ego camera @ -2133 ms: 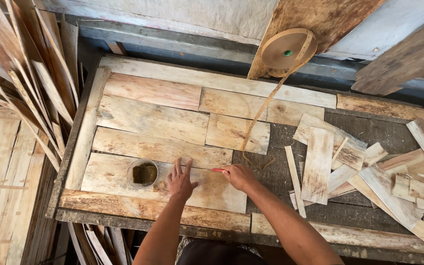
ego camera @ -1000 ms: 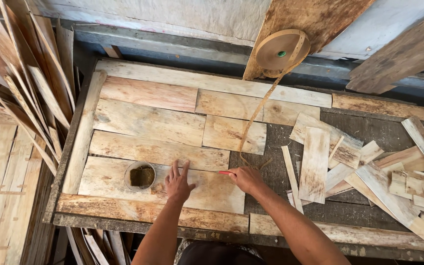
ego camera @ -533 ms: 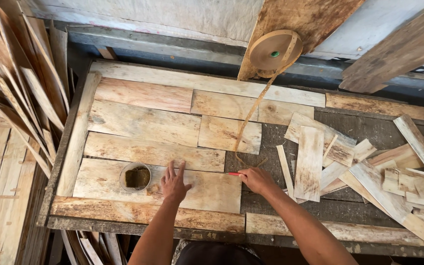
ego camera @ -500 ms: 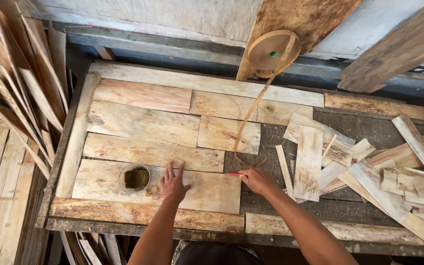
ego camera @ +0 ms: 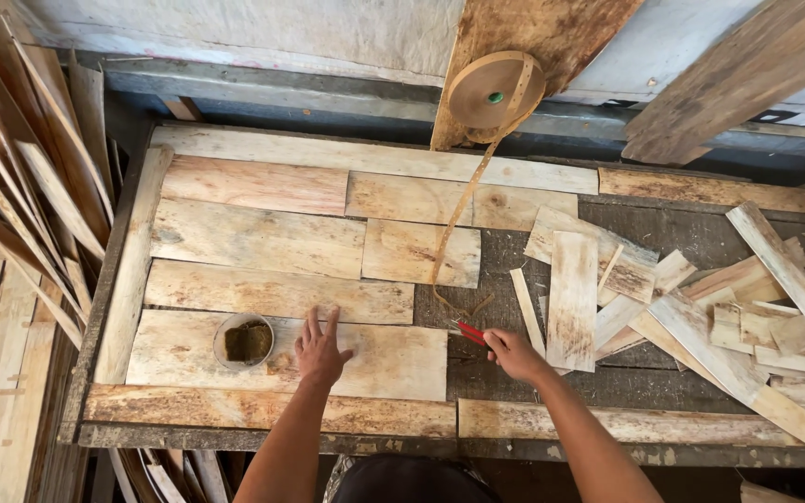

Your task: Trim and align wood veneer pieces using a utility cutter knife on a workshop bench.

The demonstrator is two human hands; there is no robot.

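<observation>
My left hand lies flat, fingers spread, on a pale veneer sheet near the front of the workbench. My right hand is closed around a small red-handled tool just past that sheet's right end. A brown tape strip hangs from a roll at the back and curls on the bench close to the tool. Other veneer sheets lie in rows behind my left hand.
A small round tin of brown paste sits left of my left hand. Loose veneer offcuts are heaped on the right. Long thin strips lean at the left. The bench's front rail runs along the near edge.
My right hand has slid right, off the front sheet to its right end, and the red tool now shows in it. My left hand stays flat on the sheet.
</observation>
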